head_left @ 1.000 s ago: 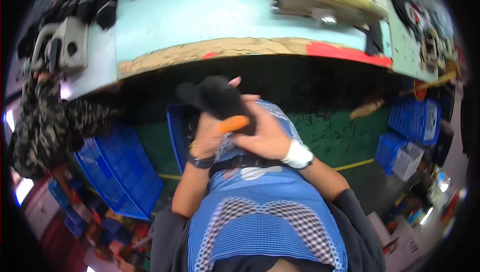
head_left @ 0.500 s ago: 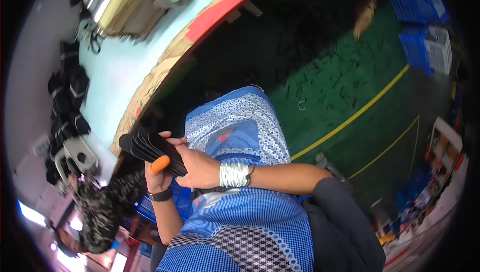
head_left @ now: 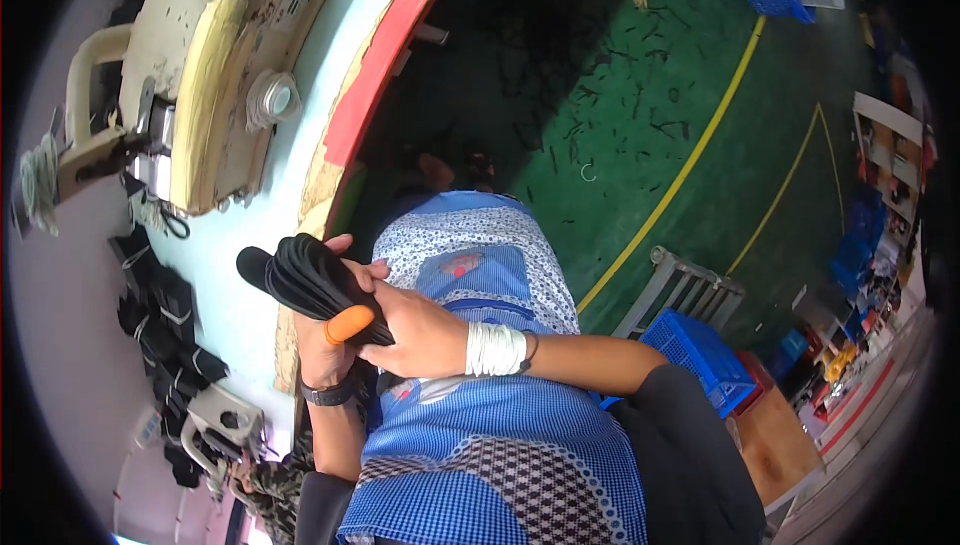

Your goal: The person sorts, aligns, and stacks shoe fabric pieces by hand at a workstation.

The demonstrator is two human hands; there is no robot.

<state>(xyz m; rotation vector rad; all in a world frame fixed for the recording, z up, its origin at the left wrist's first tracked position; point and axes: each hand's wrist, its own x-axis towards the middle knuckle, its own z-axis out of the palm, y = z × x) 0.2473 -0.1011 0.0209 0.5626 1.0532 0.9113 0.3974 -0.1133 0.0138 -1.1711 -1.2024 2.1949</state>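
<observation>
A stack of thin, flat black pieces with rounded ends [head_left: 312, 280] is held in front of my apron. My left hand [head_left: 322, 360], with a dark watch at the wrist, closes round its lower left side. An orange finger cot [head_left: 349, 324] covers the left thumb, which presses on the pieces. From the right, my right hand [head_left: 425, 333] grips the stack's near end, its fingertips lying over the far side. White cord [head_left: 496, 349] is wound round my right wrist. Parts of both hands' fingers are hidden behind the stack.
On my left runs a pale worktable [head_left: 235, 275] with a red and worn edge, carrying a sewing machine [head_left: 215, 95] and tied black bundles [head_left: 165, 315]. A person in camouflage [head_left: 275, 495] is beyond. On my right are a blue crate [head_left: 695, 360] and a metal rack [head_left: 675, 290]. Scraps litter the green floor.
My view has turned toward the table, bringing more of the sewing machine in and the blue crate at my right. Both hands keep hold of the black stack, whose pieces now lie closer together.
</observation>
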